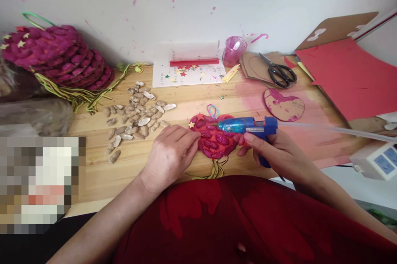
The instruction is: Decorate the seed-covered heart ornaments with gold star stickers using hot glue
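My right hand point(273, 152) is closed round a blue hot glue gun point(248, 126), its nozzle pointing left over a red heart-shaped piece point(214, 142) covered with magenta-painted peanut shells. A clear glue stick point(325, 128) trails from the gun's back to the right. My left hand point(172, 152) rests at the heart's left edge, fingers curled and pinched against it near a small gold star point(191, 124). Whether those fingers hold anything is hidden. A blue-pink loop point(213, 111) sticks up from the heart's top.
A pile of loose peanut shells point(136, 115) lies left of the heart. Stacked finished magenta hearts point(62, 57) sit far left. At the back are a star sticker sheet point(189, 73), a pink cup point(234, 50), scissors point(279, 73), a cardboard heart point(283, 104) and red paper point(347, 73).
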Motion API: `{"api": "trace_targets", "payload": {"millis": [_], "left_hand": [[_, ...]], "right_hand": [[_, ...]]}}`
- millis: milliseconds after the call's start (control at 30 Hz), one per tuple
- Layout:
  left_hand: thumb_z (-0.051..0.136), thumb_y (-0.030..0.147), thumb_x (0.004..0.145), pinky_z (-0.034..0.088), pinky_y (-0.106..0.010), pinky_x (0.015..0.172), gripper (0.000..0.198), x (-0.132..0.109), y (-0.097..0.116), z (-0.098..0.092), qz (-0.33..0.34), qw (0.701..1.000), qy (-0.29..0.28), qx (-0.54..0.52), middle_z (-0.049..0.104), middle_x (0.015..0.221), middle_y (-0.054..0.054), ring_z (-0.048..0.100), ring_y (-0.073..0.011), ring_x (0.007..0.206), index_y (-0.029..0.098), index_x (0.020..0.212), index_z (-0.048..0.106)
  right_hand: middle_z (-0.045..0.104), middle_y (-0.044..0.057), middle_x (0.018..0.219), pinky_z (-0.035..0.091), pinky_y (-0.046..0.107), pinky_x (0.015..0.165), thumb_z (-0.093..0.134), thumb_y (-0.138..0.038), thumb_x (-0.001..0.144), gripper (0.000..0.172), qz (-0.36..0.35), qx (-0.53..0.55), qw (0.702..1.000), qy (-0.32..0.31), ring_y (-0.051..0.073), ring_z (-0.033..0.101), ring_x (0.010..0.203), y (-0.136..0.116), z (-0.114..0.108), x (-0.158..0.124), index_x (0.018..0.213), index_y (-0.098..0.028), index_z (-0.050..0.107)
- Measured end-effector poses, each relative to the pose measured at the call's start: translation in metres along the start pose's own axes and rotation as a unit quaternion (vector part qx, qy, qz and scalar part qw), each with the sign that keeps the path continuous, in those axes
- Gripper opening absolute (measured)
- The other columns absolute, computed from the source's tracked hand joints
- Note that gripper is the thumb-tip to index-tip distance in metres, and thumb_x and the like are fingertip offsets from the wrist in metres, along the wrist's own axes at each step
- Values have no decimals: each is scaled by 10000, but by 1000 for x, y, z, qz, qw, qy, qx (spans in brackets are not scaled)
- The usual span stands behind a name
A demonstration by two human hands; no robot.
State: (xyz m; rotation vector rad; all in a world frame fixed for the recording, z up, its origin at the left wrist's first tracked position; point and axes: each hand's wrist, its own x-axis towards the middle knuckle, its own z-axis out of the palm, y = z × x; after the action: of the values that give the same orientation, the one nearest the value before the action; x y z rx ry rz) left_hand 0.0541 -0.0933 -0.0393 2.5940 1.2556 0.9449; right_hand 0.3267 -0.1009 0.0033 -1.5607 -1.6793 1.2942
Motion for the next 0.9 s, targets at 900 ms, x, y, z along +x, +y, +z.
{"api": "trace_targets", "payload": {"millis": [900], "left_hand": [[613,178,980,446,-358,756,137,31,-3,10,119,978,-44,168,737,950,-50,620,-221,884,148,1079,702]], "right_hand": [[692,21,624,434,267,455,655,-632,897,431,28,276,960,46,141,575,453,32,12,14,780,-217,651]]}}
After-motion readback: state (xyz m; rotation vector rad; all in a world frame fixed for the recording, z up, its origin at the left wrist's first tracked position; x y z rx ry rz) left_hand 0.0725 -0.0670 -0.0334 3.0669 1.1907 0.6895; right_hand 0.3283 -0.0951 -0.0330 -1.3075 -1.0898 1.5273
